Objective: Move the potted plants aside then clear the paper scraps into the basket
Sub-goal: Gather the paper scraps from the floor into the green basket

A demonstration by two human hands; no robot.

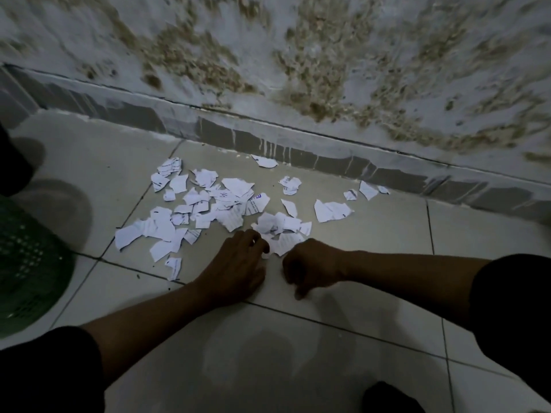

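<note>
Several torn white paper scraps with printed text lie scattered on the tiled floor near the wall. My left hand sits at the near edge of the pile, its fingers curled around a few scraps. Just to its right is my right hand, knuckles against a scrap. Its fingers are curled under, the thumb points down, and the palm is hidden. A green mesh basket stands at the left edge, partly cut off. No potted plant is clearly visible.
A stained wall with a grey tiled skirting runs behind the scraps. A dark object sits at the far left above the basket. Another dark shape lies at the bottom edge. Pale floor tiles stretch toward me.
</note>
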